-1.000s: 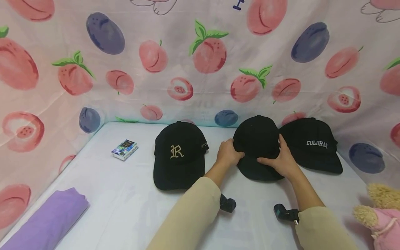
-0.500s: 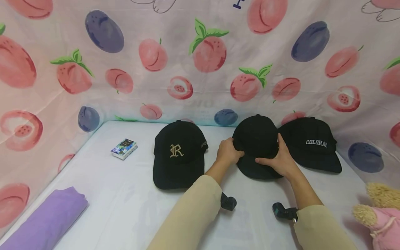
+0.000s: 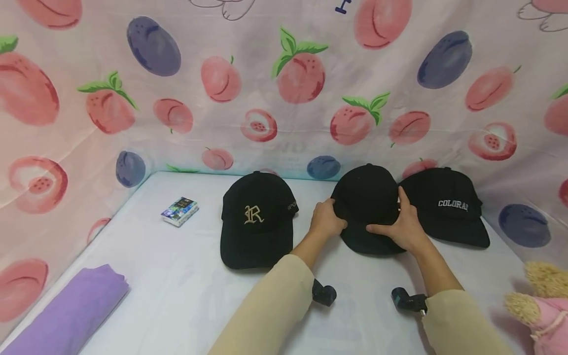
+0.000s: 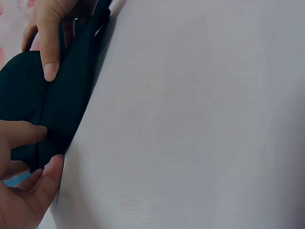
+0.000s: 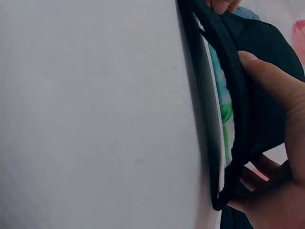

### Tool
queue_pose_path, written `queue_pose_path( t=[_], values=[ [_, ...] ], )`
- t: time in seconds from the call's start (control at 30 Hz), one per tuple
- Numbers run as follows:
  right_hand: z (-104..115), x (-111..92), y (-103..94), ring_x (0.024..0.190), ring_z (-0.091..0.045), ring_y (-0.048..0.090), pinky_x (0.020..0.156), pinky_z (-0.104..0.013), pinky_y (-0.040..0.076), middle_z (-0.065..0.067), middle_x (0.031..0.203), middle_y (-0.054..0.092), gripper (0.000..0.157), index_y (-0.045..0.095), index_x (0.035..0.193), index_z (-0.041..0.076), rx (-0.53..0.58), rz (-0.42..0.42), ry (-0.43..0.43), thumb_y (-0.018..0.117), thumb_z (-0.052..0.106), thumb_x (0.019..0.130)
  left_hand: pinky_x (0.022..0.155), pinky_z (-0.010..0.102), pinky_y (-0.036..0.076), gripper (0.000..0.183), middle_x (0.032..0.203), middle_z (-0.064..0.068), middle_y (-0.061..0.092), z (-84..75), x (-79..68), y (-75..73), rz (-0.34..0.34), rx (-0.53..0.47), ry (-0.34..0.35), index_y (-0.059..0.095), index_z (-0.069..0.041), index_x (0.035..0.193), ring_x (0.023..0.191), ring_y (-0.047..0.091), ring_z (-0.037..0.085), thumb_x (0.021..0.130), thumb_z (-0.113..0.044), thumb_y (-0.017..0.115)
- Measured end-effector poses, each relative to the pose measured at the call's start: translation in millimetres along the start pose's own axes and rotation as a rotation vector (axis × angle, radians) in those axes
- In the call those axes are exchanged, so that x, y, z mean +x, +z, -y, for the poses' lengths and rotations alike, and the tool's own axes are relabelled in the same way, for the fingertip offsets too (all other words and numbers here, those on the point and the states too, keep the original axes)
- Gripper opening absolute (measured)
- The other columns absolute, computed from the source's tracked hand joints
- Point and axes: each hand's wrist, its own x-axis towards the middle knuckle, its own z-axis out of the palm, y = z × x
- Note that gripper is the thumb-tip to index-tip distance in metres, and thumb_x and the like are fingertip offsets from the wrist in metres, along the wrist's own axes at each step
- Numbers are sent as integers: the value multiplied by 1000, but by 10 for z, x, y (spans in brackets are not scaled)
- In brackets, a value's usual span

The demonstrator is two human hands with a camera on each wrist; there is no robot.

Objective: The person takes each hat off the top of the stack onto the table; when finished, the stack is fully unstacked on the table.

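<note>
In the head view a plain black baseball cap [image 3: 366, 190] stands between both hands, its brim toward the person. My left hand [image 3: 327, 220] grips its left side, thumb at the seam where crown meets brim. On the opposite side my right hand [image 3: 405, 228] holds the cap, thumb lying across the base of the brim and forefinger up along the crown. The left wrist view shows the left fingers [image 4: 47, 183] pinching the cap's edge [image 4: 71, 95]. From the right wrist, the brim's edge [image 5: 233, 95] arches over the white table, with the right thumb [image 5: 267, 74] on top.
A black cap with a gold R [image 3: 255, 222] stands to the left, and a black cap with white lettering [image 3: 448, 207] stands close on the right. Farther left lie a small colourful box [image 3: 179, 211] and a purple folded bundle [image 3: 71, 310]. A plush toy [image 3: 548, 310] sits at the right edge.
</note>
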Motion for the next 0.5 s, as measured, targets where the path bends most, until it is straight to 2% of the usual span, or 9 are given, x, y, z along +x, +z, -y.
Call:
queue_pose_path(
  t=[0.3,0.5],
  values=[
    [-21,23,12,147,-57,22,113,-76,28,-39,162,8,144,-22,163,15,4,-17,-4,90,43,78,111,40,47,62,138,21,58,52,-58,-13,6,-36,28,56,0,145,129,56,31,88,-14,76],
    [-46,27,-19,146,-58,22,111,-75,29,-40,162,6,142,-25,162,13,-5,14,18,88,45,80,107,40,50,61,133,20,62,60,-136,-43,54,-77,58,56,2,144,124,59,31,88,-13,76]
  ],
)
